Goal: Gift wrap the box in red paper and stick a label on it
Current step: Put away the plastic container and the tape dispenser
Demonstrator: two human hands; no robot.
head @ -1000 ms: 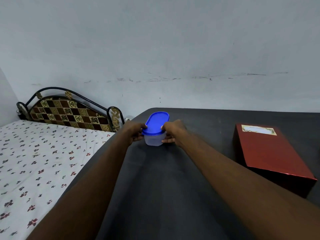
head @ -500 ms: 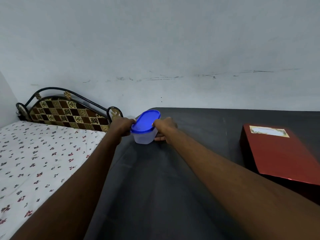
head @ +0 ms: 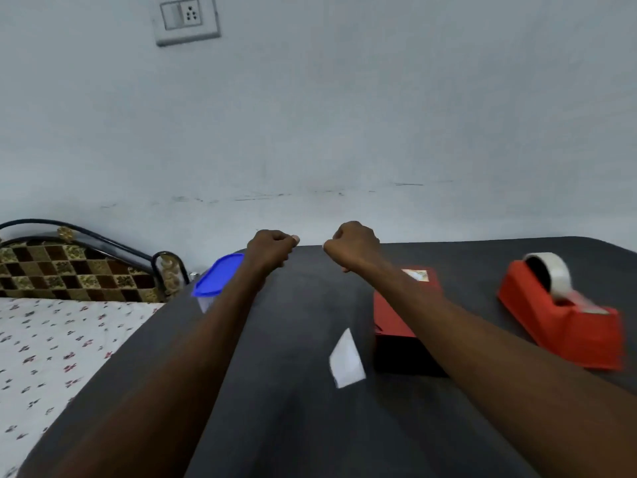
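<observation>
A box wrapped in red paper [head: 393, 319] lies on the dark table [head: 293, 391], partly behind my right forearm, with a pale label [head: 415, 274] at its far corner. My left hand [head: 272, 248] and my right hand [head: 353, 244] are both raised above the far part of the table, fingers curled into fists with nothing in them. A blue-lidded plastic container [head: 217, 279] stands at the table's left edge, partly hidden by my left forearm. A small white paper scrap [head: 346, 360] lies beside the box.
A red tape dispenser [head: 558, 308] with a clear tape roll stands at the right. A bed with a flowered sheet [head: 51, 357] and a checkered headboard [head: 69, 270] sits to the left. A wall socket plate [head: 186, 19] is high on the wall.
Both hands have let go of the blue-lidded container and lifted into fists. The container stays at the table's left edge. The view has shifted, showing the tape dispenser and paper scrap.
</observation>
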